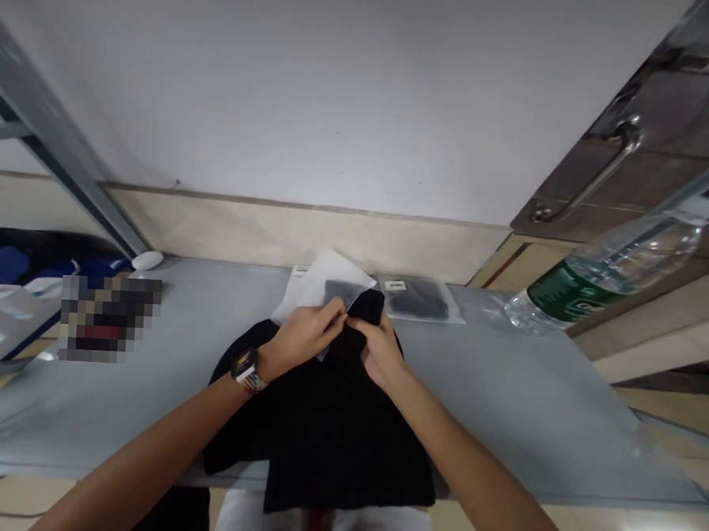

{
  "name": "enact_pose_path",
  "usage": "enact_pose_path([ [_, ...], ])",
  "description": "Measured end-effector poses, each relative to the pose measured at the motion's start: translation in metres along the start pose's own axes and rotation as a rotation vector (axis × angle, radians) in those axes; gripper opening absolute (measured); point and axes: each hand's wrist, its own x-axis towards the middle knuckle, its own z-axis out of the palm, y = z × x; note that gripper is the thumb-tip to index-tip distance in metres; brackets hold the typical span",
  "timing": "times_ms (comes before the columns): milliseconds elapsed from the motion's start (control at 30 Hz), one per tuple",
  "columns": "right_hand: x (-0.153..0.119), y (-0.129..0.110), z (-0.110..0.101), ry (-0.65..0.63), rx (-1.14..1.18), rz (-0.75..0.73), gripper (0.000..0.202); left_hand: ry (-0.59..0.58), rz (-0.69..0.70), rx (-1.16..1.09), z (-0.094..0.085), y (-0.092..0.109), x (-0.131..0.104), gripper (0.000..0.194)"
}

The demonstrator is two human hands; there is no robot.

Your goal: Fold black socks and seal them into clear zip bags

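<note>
A black garment (346, 431) lies spread over the grey table, its lower part hanging past the front edge. My left hand (311, 330), with a watch on its wrist, is closed in a pinch at the garment's far end. My right hand (379, 348) grips the raised black fold there, its thumb close to the left fingertips. The garment's exact kind is not plain. Just behind my left hand lies a whitish frosted bag (311, 283), partly covered by the hand. A second frosted bag (427, 299) with dark contents and a label is behind my right hand.
A water bottle (591, 286) with a green label stands at the right of the table (502, 400). A white rounded object (147, 260) is at the back left, near a metal post (69, 147). A blurred-out item (107, 320) lies left. The wall (309, 231) borders the back.
</note>
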Motion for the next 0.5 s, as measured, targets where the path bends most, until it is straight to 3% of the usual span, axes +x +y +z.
enact_pose_path([
  [133, 0.006, -0.006, -0.003, 0.07, 0.143, 0.191, 0.03, -0.039, 0.016, 0.0, 0.0, 0.006, 0.001, 0.011],
  [333, -0.002, 0.002, 0.007, 0.01, 0.055, 0.028, 0.023, 0.005, 0.0, -0.045, -0.001, 0.019, -0.001, 0.013],
  [500, 0.001, -0.006, 0.005, -0.077, 0.004, 0.086, 0.021, -0.006, -0.029, -0.076, 0.001, 0.021, -0.003, 0.011],
])
